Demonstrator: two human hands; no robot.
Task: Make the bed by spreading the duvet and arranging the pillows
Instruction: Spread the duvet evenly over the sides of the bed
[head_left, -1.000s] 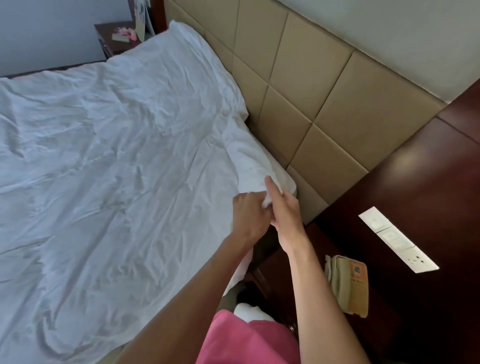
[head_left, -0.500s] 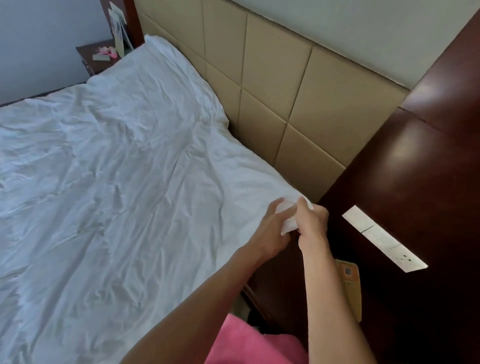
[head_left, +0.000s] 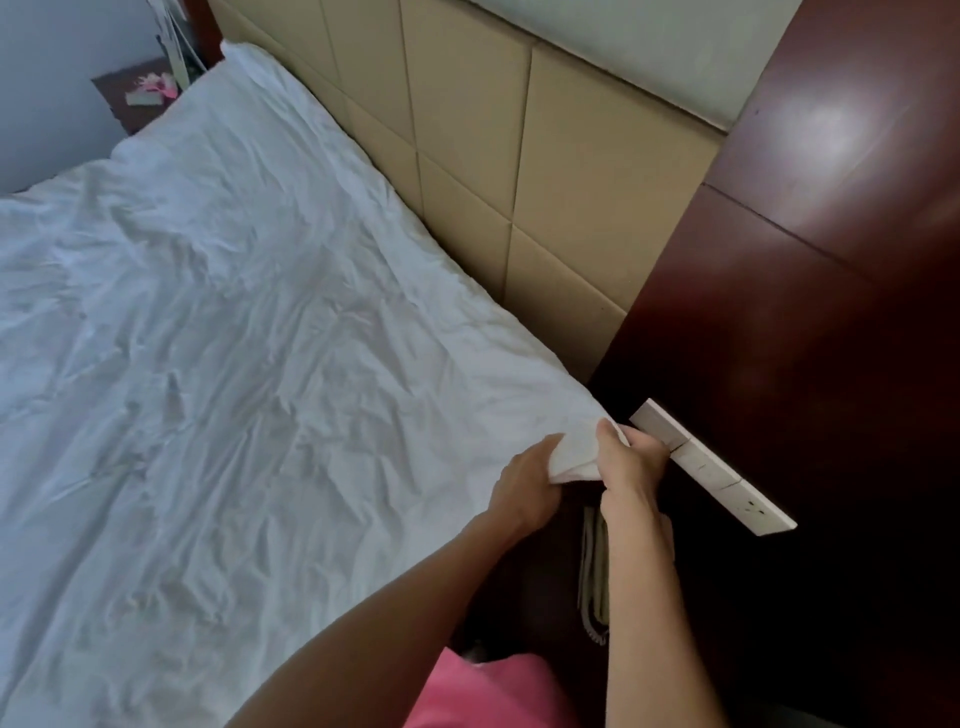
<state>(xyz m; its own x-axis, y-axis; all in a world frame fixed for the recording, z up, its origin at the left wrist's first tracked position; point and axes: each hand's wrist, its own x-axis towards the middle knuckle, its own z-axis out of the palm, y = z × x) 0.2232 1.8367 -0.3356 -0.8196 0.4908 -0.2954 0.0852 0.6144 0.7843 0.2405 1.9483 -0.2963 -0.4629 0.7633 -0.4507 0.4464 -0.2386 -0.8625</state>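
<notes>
A white, wrinkled duvet (head_left: 249, 332) lies spread over the whole bed, its far edge along the padded beige headboard (head_left: 467, 135). At the bed's near right corner both hands pinch the duvet's corner. My left hand (head_left: 524, 486) grips the bunched fabric from below and left. My right hand (head_left: 628, 460) is closed on the same corner from the right, thumb on top. The corner is lifted slightly off the bed, out over the gap beside the mattress. No pillows are in view.
A dark red wooden panel (head_left: 805, 312) with a white switch and socket strip (head_left: 727, 478) stands right of the bed. Below my right arm sits a beige telephone (head_left: 592, 577). At the far corner stands a nightstand (head_left: 140, 88) with small pink items.
Both hands have pulled the duvet corner right and toward the headboard, from a bunched fold to a taut corner. The fabric along the headboard now lies flatter.
</notes>
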